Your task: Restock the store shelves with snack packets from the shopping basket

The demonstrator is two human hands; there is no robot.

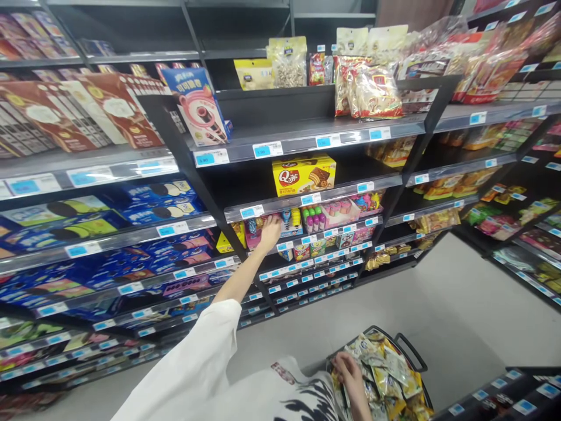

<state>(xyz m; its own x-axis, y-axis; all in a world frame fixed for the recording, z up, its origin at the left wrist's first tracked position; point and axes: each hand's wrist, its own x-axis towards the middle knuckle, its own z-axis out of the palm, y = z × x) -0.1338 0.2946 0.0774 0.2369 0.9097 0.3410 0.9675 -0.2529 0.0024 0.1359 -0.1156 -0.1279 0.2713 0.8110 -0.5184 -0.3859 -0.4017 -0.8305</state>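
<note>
My left hand (270, 230) reaches far forward to a middle shelf (307, 202) and rests on a pink snack pack (254, 229) beside small colourful items; its fingers curl round the pack's edge. My right hand (347, 370) lies low by my body, on a pile of small yellow and white snack packets (385, 374) in a black basket (412, 351). Its fingers seem closed on the packets, though what exactly they hold is unclear. A yellow box (304, 174) sits one shelf above my left hand.
Black store shelves run left, centre and right, with blue price tags along their edges. Blue cookie packs (144, 204) fill the left bay, brown boxes (109, 108) above them. Bagged snacks (372, 82) line the top right. A grey floor aisle (438, 304) opens to the right.
</note>
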